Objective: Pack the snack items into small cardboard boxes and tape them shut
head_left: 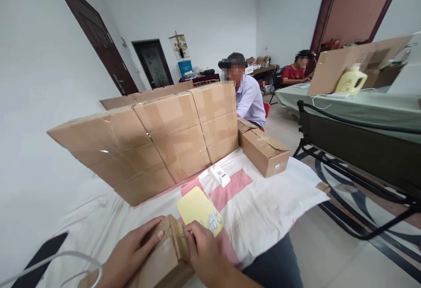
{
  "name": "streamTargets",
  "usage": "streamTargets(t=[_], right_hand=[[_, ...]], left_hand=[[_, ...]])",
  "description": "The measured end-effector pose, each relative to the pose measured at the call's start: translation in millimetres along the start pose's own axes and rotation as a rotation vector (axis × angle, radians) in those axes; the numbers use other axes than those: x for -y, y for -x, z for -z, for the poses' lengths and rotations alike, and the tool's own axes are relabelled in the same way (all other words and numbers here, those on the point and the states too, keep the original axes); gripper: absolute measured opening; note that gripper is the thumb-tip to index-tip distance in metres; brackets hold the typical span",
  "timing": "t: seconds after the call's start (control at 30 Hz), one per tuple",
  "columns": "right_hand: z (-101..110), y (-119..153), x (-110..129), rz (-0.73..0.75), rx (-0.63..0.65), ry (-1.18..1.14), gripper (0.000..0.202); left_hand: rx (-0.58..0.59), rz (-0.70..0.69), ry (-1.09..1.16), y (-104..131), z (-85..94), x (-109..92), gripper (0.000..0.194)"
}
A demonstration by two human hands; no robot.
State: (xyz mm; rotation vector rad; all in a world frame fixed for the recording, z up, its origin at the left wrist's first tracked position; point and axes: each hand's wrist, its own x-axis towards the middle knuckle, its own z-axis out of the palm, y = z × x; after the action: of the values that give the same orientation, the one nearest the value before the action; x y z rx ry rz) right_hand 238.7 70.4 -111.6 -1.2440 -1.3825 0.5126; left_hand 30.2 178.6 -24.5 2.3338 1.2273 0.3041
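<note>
A closed cardboard box (pixel 159 255) lies in front of me at the bottom of the head view. My left hand (pixel 136 244) is wrapped over its left side, the thumb lying along the top. At the box's far right edge, my right hand (pixel 202 246) is closed in a pinch, and what its fingertips hold is too small to make out. Just beyond the box lies a yellow sheet (pixel 194 204) with several small pale pieces (pixel 213 221) near its right corner. Farther back, a white label-like packet (pixel 219 175) rests on the cloth.
A wall of stacked cardboard boxes (pixel 164 136) stands across the cloth-covered table (pixel 259 196). Another cardboard box (pixel 266 152) sits at the back right. A person (pixel 251 99) sits behind the stack. A dark folding cot (pixel 358 161) and a green-covered table (pixel 384 108) are at right.
</note>
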Motion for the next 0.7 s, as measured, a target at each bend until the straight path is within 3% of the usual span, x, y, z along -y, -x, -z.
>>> streamTargets(t=[0.23, 0.37, 0.47, 0.57, 0.7], right_hand=[[-23.5, 8.8, -9.1, 0.125, -0.131, 0.013, 0.03], [-34.8, 11.6, -13.3, 0.094, -0.262, -0.146, 0.033], [-41.4, 14.9, -20.6, 0.08, -0.286, -0.23, 0.034], [-50.7, 21.7, -32.0, 0.123, -0.301, -0.256, 0.032], [-65.4, 38.5, -42.0, 0.097, -0.425, -0.265, 0.03]], left_hand=[[-0.018, 0.003, -0.037, -1.7, -1.6, 0.8, 0.054], [-0.076, 0.011, -0.041, -1.4, -5.8, 8.8, 0.051], [-0.091, 0.013, -0.035, -1.7, -9.4, 14.6, 0.051], [-0.095, 0.014, -0.047, -2.3, -11.2, 17.4, 0.052], [-0.073, 0.024, -0.074, -2.0, -10.3, 18.1, 0.054]])
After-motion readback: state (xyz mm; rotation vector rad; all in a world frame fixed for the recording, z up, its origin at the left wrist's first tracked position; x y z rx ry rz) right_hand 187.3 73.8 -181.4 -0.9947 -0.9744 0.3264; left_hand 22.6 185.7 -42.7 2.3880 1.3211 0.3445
